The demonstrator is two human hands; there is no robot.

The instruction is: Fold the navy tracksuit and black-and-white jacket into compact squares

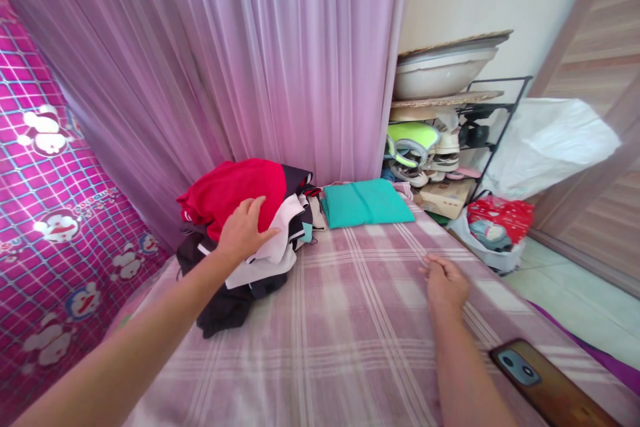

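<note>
My left hand [246,230] reaches over a heap of clothes on the left of the bed, its fingers apart beside a red garment [220,190] on top. Whether it touches the cloth I cannot tell. White cloth [273,250] and a black garment [227,310] lie lower in the heap. To the right of the heap is a teal garment [367,203], folded into a flat rectangle. My right hand [447,283] is at the bed's right side, its fingers curled together; anything inside them is hidden.
The bed has a plaid sheet [340,327]. A phone [550,380] lies near its right edge. Behind hangs a purple curtain [300,60]. A shoe rack [500,127] with basins [445,77] stands back right, near a white bag [555,140]. A patterned pink covering [60,193] is at left.
</note>
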